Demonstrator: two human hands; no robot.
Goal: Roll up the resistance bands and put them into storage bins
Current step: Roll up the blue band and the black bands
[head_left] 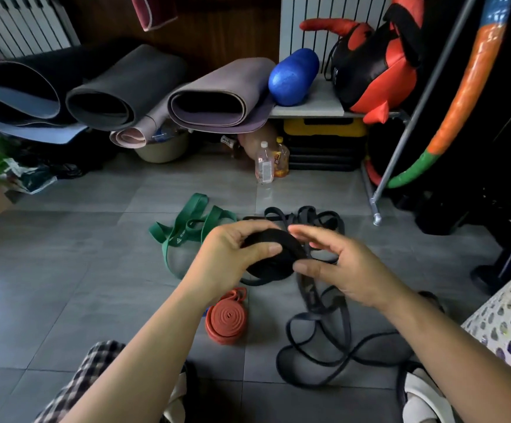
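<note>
1. Resistance bands, status: one rolled, one mid-roll, at least one untouched. None are binned, and I can't pick out a bin in view.
2. Far left: green band (pixel 187 232) lies loose on the floor (pixel 65 285), folded over itself. It is wide and flat with white print. Not started.
3. Left hand (pixel 226 254): grip closed round the black coil (pixel 274 257), thumb across the near face, fingers behind. The coil is in the air between both hands.
4. Below the left wrist: orange band (pixel 226 320) is done, a tight flat spiral lying on the floor with a small loop of its end sticking out at the top. My guess is it may spring open when lifted.
5. Black coil: thick, matte and roughly disc-shaped. I judge it partly wound.
6. Right hand (pixel 339 270): grip part-closed on the coil, thumb pressing its right edge, fingers arched over the top. It looks like it is guiding the strand on.
7. Right and below: loose tail (pixel 318 340) trails to the floor in open loops toward the feet. There are more dark loops behind the hands; I can't tell if they are the same band or a second one.
8. Remaining: finish the black band, roll the green one, bin all.
</note>
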